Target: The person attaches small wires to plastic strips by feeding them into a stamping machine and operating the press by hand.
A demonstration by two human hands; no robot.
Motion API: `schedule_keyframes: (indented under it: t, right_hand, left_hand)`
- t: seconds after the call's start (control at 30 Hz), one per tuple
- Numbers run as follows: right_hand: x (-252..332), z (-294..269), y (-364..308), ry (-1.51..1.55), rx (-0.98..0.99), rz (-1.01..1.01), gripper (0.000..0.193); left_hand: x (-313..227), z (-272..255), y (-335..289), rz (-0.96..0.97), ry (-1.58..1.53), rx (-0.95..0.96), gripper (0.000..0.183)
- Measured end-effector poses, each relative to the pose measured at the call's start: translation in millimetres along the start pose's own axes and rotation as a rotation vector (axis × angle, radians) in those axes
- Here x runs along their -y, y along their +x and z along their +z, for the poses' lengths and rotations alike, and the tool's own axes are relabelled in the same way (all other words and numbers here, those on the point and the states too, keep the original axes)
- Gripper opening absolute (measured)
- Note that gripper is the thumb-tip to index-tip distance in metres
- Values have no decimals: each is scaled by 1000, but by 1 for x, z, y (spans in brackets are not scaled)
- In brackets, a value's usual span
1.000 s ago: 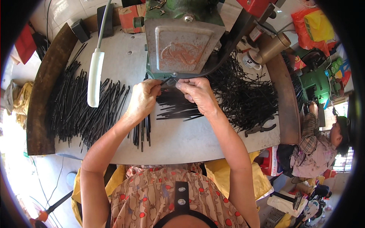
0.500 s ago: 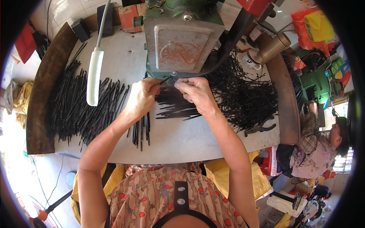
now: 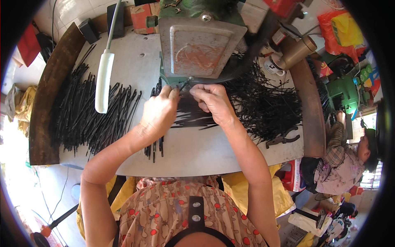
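Both of my hands are raised close under the front of a green press-like machine (image 3: 200,51) with a grey face plate. My left hand (image 3: 159,110) is closed, its fingertips pinching a thin black strip (image 3: 184,86) that points up toward the machine's underside. My right hand (image 3: 213,103) is pinched just right of that strip; what its fingertips hold, if anything, is too small to make out. Under and between the hands lies a bunch of black strips (image 3: 193,117). Several more black strips (image 3: 154,150) lie partly beneath my left wrist.
Straight black strips (image 3: 88,111) are heaped on the left of the metal table (image 3: 185,158); tangled black pieces (image 3: 267,103) cover the right. Pliers (image 3: 283,138) lie near the right rim. A white lamp (image 3: 104,82) hangs left. A co-worker (image 3: 339,164) sits at far right beside another green machine (image 3: 340,92).
My left hand has shifted slightly right and down, its back turned more upward. The right hand stays nearly in place. The dark lever above right looks blurred now.
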State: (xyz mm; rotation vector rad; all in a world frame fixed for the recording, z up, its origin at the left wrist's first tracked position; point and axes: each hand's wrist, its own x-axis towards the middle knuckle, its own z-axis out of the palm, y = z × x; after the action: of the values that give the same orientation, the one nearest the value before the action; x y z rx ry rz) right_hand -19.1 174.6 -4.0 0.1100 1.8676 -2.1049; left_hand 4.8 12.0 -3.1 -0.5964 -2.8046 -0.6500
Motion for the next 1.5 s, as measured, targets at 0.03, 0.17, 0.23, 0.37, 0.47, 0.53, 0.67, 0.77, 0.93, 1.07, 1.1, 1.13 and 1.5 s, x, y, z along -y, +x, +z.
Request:
schedule_keyframes:
  t: [0.03,0.17,0.23,0.37,0.47,0.53,0.67,0.77,0.93,1.07,1.1,1.13,1.5]
  right_hand:
    - [1,1,-1,20,16,14,13]
    - [-3,-5,0,-15,86,-21,19]
    - [-2,-6,-2,66,133,-20,20]
    - [1,-11,-6,80,136,40,17]
    - [1,-11,-6,46,153,70,19]
    - [0,-15,-8,55,166,44,19]
    - [2,-24,-16,15,73,12,20]
    - [3,-42,-16,-11,-29,-6,19]
    - [3,-60,-15,69,-123,-14,19]
    - [-5,-51,-11,292,-82,-42,17]
    - [-7,-47,-10,280,-80,-54,16]
    - [-7,-44,-10,267,-82,-67,16]
    - [-6,-34,-14,417,-156,-71,8]
  left_hand:
    - [-6,-1,-3,11,-49,-48,19]
    - [-25,-4,-19,66,-187,-17,21]
    - [-18,-16,-30,100,-169,-70,22]
    - [49,-22,-54,-187,546,-13,56]
    - [134,-31,-85,-366,859,57,67]
    - [173,-62,-86,-554,849,12,69]
    - [200,-83,-83,-590,904,100,68]
    - [190,-77,-81,-623,841,165,64]
    - [139,-60,-55,-201,788,-266,41]
    - [67,-16,-31,-217,52,-51,28]
    - [59,-10,-26,-292,-50,84,26]
    - [60,-4,-25,-291,-52,80,26]
    - [28,-18,-11,-528,-653,54,15]
